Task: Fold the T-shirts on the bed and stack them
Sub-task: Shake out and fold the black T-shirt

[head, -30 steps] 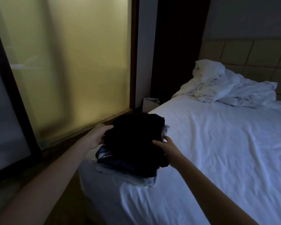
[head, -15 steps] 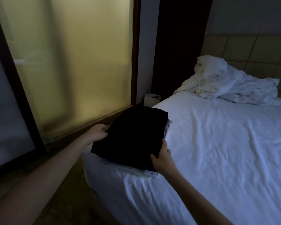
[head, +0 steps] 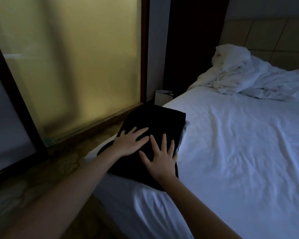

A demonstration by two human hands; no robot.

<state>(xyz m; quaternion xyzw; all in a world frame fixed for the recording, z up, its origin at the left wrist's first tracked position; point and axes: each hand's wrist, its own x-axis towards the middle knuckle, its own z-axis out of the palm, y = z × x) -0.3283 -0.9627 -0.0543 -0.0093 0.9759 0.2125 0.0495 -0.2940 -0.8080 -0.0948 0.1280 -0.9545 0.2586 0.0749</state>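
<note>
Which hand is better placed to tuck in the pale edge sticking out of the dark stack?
Probably the right hand: it lies nearest the pale edge; the left hand rests farther away.

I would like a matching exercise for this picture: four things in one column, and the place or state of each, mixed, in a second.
1. left hand
2. crumpled white duvet
3. black folded T-shirt
4. small white container

A. beside the bed, not on it
B. on the bed's near corner
C. spread flat, fingers straight
D. at the bed's far end

Pairs: 1-C, 2-D, 3-B, 4-A
</note>
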